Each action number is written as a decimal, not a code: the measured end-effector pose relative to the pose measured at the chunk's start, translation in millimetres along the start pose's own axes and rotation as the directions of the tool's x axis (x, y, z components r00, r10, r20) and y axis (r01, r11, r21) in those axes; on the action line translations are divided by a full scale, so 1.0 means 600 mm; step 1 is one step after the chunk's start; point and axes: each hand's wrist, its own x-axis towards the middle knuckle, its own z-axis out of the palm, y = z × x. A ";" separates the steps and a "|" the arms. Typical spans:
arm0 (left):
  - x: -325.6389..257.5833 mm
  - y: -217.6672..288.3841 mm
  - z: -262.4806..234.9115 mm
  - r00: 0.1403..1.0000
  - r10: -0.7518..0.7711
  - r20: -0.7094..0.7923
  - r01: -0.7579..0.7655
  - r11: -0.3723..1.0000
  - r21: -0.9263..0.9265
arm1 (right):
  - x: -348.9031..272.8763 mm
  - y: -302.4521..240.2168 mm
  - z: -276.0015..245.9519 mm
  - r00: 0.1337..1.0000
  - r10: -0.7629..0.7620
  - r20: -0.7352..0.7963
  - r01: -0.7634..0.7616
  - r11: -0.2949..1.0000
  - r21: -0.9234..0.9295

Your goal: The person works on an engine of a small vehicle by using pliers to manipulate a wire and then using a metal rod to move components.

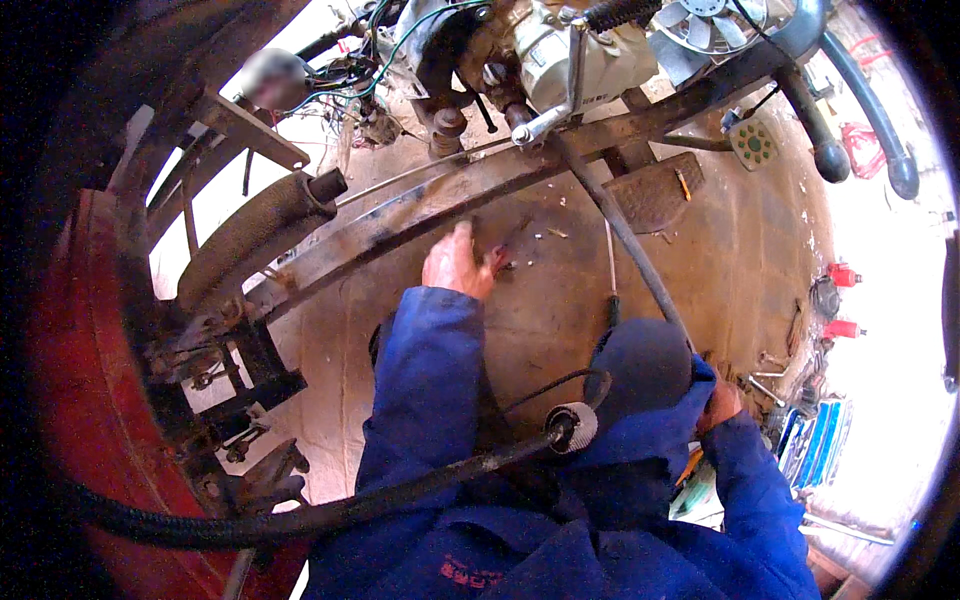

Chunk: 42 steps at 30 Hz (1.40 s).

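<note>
My left hand point(458, 266) reaches forward, just below the long rusty metal frame rail point(420, 215). Its thumb stands away from the fingers and nothing shows in it; the fingertips are slightly blurred. Down at my right side, my right hand point(721, 403) is beside my bent knee, next to blue cloth point(702, 385). Cloth covers its fingers, so what they do is hidden. Close to that knee a screwdriver-like tool point(612, 285) with a thin shaft and dark handle points up. A dark rod point(630, 240) slants from the rail down to the knee.
An engine with a pale casing point(575, 60) and a fan point(705, 30) sit beyond the rail. A black hose point(330, 522) with a knurled ring point(575, 428) crosses in front of me. Red bodywork point(80, 400) stands left. A tool tray point(815, 445) lies right.
</note>
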 end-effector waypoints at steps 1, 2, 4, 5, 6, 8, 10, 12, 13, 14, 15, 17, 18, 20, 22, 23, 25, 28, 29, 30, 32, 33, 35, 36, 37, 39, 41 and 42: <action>0.017 0.003 -0.001 0.981 0.116 -0.156 -0.142 0.975 -0.169 | 0.000 0.003 0.002 1.000 -0.002 -0.005 0.002 1.000 -0.004; 0.034 0.014 -0.007 0.956 0.151 -0.251 -0.200 0.963 -0.183 | -0.001 0.006 0.003 1.000 -0.002 -0.012 0.002 1.000 -0.007; 0.066 0.048 -0.033 0.899 0.206 -0.387 -0.281 0.948 -0.148 | 0.004 0.009 0.003 1.000 -0.020 -0.008 0.020 1.000 -0.019; 0.082 0.059 -0.041 0.873 0.235 -0.428 -0.305 0.947 -0.102 | 0.005 0.008 0.001 1.000 -0.028 -0.003 0.028 0.999 -0.023; 0.098 0.069 -0.046 0.847 0.302 -0.437 -0.343 0.939 -0.016 | 0.005 0.004 -0.002 0.999 -0.033 0.001 0.033 0.999 -0.024; 0.130 0.087 -0.052 0.850 0.377 -0.368 -0.318 0.924 0.211 | 0.006 0.006 -0.002 0.999 -0.049 0.016 0.049 0.999 -0.010; 0.154 0.101 -0.053 0.881 0.407 -0.243 -0.289 0.867 0.406 | 0.005 0.011 0.001 0.999 -0.049 0.020 0.049 0.999 -0.006; 0.170 0.103 -0.063 0.931 0.366 -0.008 -0.285 0.737 0.612 | 0.002 0.004 0.001 1.000 -0.030 -0.004 0.030 0.999 -0.033; 0.174 0.105 -0.065 0.938 0.345 0.040 -0.281 0.683 0.674 | 0.001 -0.004 -0.002 1.000 -0.015 -0.024 0.014 0.999 -0.053; 0.179 0.109 -0.068 0.947 0.302 0.114 -0.298 0.683 0.667 | 0.004 -0.012 -0.007 1.000 0.014 -0.003 -0.014 0.999 -0.029; 0.182 0.102 -0.063 0.934 0.335 0.128 -0.335 0.693 0.638 | 0.002 -0.022 -0.015 0.999 0.045 0.026 -0.045 0.999 -0.013; 0.191 0.096 -0.052 0.904 0.400 0.150 -0.409 0.706 0.579 | 0.000 -0.018 -0.015 0.997 0.058 0.051 -0.058 0.998 -0.017; 0.202 0.094 -0.047 0.907 0.347 0.237 -0.418 0.687 0.594 | -0.004 -0.004 -0.007 0.998 0.042 0.045 -0.041 0.998 -0.037; 0.205 0.079 -0.041 0.908 0.400 0.126 -0.389 0.693 0.607 | 0.001 -0.007 -0.007 0.996 0.039 0.074 -0.036 0.999 -0.034; 0.211 0.078 -0.030 0.917 0.397 0.043 -0.344 0.731 0.589 | 0.003 -0.033 -0.027 0.990 0.086 0.115 -0.086 0.996 -0.006; 0.217 0.079 -0.025 0.932 0.362 0.016 -0.305 0.762 0.571 | 0.004 -0.022 -0.022 0.990 0.075 0.115 -0.075 0.997 -0.008; 0.228 0.080 -0.022 0.967 0.245 0.063 -0.240 0.812 0.532 | 0.000 0.010 -0.004 0.992 0.052 0.116 -0.051 0.999 -0.009; 0.231 0.077 -0.012 0.926 0.261 -0.272 -0.100 0.866 0.490 | -0.005 0.009 -0.005 0.982 0.105 0.155 -0.099 0.994 -0.042; 0.231 0.069 -0.008 0.855 0.272 -0.442 -0.047 0.889 0.455 | -0.007 0.017 0.001 0.978 0.120 0.170 -0.113 0.992 -0.048; 0.226 0.095 -0.025 0.897 0.146 -0.416 0.034 0.918 0.395 | -0.008 0.026 0.002 0.975 0.142 0.173 -0.134 0.989 -0.059; 0.243 0.071 -0.006 0.942 0.187 -0.277 -0.050 0.898 0.438 | -0.012 0.037 0.005 0.972 0.161 0.172 -0.150 0.986 -0.076; 0.247 0.073 -0.014 0.957 0.202 -0.207 -0.086 0.883 0.462 | -0.008 0.026 0.000 0.973 0.152 0.174 -0.140 0.987 -0.077; 0.250 0.083 -0.022 0.983 0.117 -0.143 -0.030 0.864 0.503 | -0.005 0.025 0.000 0.972 0.143 0.185 -0.135 0.989 -0.056; 0.246 0.089 -0.024 0.986 0.094 -0.138 -0.009 0.854 0.519 | -0.005 0.034 0.007 0.971 0.144 0.192 -0.140 0.990 -0.034; 0.245 0.097 -0.026 0.988 0.071 -0.134 0.012 0.844 0.536 | -0.004 0.040 0.011 0.969 0.145 0.199 -0.145 0.989 -0.011; 0.253 0.112 -0.024 0.995 -0.011 -0.099 0.067 0.809 0.584 | -0.007 0.041 0.013 0.973 0.146 0.177 -0.144 0.989 -0.021; 0.247 0.102 -0.011 0.988 0.030 -0.149 0.062 0.813 0.580 | -0.005 0.034 0.009 0.976 0.139 0.170 -0.135 0.990 -0.035; 0.247 0.101 -0.011 0.993 0.002 -0.118 0.066 0.815 0.575 | -0.007 0.027 0.005 0.974 0.140 0.176 -0.134 0.990 -0.045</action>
